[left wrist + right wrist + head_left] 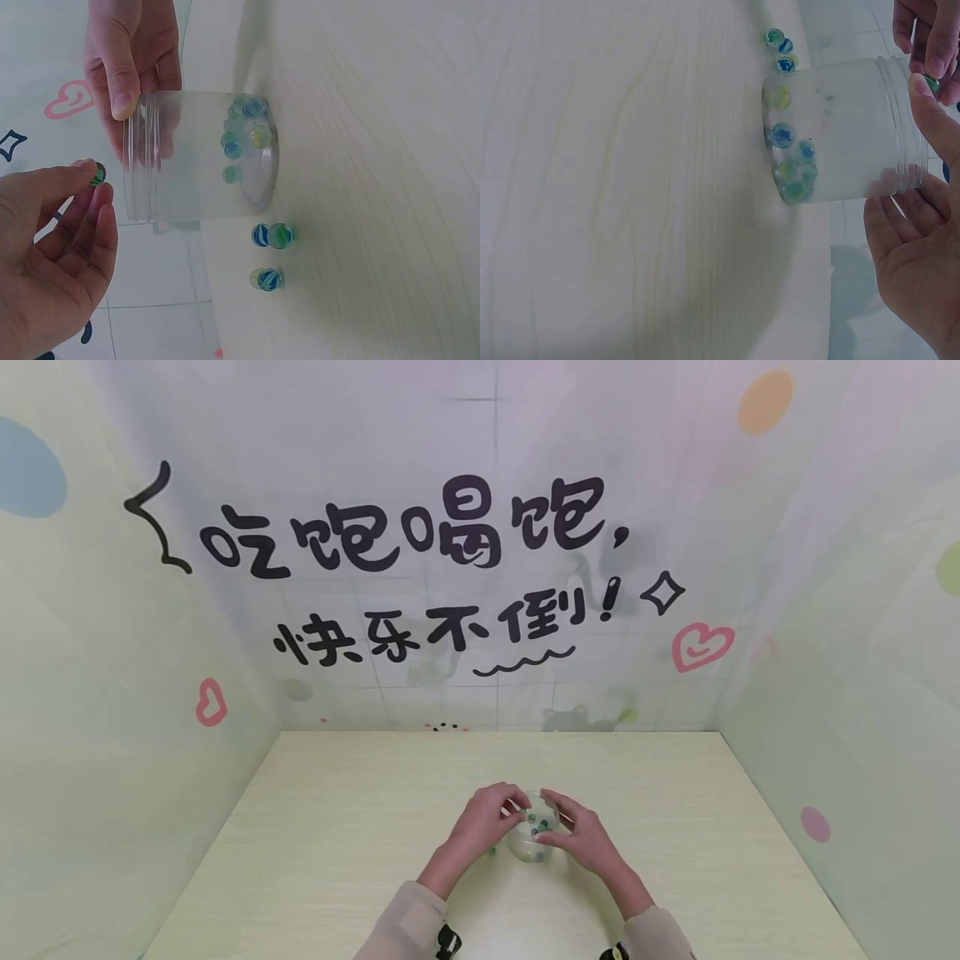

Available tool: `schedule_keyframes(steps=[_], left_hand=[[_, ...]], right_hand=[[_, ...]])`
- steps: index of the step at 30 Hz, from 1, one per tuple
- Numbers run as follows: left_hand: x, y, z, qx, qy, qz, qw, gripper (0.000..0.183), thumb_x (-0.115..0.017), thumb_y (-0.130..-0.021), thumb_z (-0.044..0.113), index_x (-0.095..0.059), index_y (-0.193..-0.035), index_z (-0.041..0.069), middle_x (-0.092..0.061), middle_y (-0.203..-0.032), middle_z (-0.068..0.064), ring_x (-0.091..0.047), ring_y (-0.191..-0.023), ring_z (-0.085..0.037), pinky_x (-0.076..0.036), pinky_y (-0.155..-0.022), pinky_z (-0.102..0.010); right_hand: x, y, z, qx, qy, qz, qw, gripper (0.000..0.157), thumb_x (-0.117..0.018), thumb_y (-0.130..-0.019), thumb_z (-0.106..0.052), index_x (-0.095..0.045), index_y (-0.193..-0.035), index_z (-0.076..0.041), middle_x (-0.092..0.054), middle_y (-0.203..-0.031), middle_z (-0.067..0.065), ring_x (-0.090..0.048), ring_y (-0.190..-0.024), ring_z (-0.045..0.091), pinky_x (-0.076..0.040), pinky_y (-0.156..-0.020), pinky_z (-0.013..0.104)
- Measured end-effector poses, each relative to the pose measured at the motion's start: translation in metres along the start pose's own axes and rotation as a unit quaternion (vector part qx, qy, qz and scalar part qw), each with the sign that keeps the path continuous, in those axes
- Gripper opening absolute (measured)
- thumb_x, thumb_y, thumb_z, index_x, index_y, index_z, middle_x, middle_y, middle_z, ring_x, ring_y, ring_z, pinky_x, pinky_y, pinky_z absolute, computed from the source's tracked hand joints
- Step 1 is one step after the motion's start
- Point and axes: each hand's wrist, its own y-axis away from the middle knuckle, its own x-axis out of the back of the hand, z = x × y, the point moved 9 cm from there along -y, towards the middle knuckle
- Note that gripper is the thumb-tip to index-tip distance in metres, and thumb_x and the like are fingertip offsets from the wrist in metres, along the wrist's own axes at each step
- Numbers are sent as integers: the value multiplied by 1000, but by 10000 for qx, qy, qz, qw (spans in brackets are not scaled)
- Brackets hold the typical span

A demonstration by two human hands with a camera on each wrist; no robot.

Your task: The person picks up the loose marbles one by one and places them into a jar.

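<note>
A clear plastic jar with a threaded rim stands upright on the table, with several blue, green and yellowish glass marbles at its bottom. My right hand grips the jar near its rim, the thumb on one side and fingers around the other. Between thumb and fingertips of my left hand is a green marble, held close to the jar's mouth. Several loose marbles lie on the table beside the jar, on the left hand's side.
The pale wood-grain table reaches back to a printed fabric wall. Similar printed side walls stand at the left and right. Dark wrist straps show at the sleeves.
</note>
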Motion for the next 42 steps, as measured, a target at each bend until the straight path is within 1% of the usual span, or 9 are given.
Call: schedule_keyframes(steps=[9,15,19,26,31,36,42], left_hand=[[-3,-1,2,-24,-11,-24,10000,14,-71,-91,6,-70,-103,12,-71,-102,-2,-68,-88,-13,-55,-73,-17],[-2,-1,-1,35,20,1,10000,13,-71,-91,7,-70,-103,13,-71,-102,-2,-68,-89,-13,-55,-74,-17],[1,0,-5,87,13,57,9999,12,-71,-91,7,-70,-102,12,-71,-102,-3,-68,-89,-14,-55,-74,-18],[6,4,-13,199,52,89,9997,13,-69,-91,5,-70,-104,8,-71,-104,-8,-67,-90,-16,-56,-74,-20],[8,5,-18,243,20,131,9996,12,-70,-92,7,-70,-103,11,-71,-102,-6,-67,-89,-14,-55,-73,-19],[9,6,-23,283,3,173,9995,12,-69,-92,7,-70,-103,11,-70,-101,-3,-66,-88,-13,-56,-73,-19],[13,8,-29,423,-32,215,9989,12,-70,-92,7,-70,-103,13,-70,-100,-1,-65,-88,-11,-56,-73,-19]], right_hand=[[0,1,0,-12,-14,24,10000,69,-79,-84,-10,-47,-145,-1,-50,-150,19,-43,-142,39,-41,-112,49],[1,1,0,-19,-18,33,10000,70,-79,-84,-10,-47,-145,0,-50,-149,20,-43,-141,40,-42,-111,49],[0,1,-1,-18,-28,16,10000,69,-79,-84,-10,-47,-145,0,-49,-149,21,-44,-141,40,-42,-111,50],[0,0,-2,41,-101,-27,9999,68,-78,-85,-9,-46,-145,0,-49,-149,21,-43,-141,41,-41,-112,51],[1,1,-2,46,-117,8,9999,69,-78,-84,-9,-47,-144,0,-50,-149,21,-44,-140,41,-42,-112,50],[0,0,-2,84,-84,2,9999,68,-78,-84,-8,-47,-144,1,-50,-149,22,-44,-140,41,-41,-111,50],[1,0,-3,172,18,43,9998,68,-78,-84,-8,-47,-144,2,-50,-147,24,-45,-138,44,-43,-110,51]])
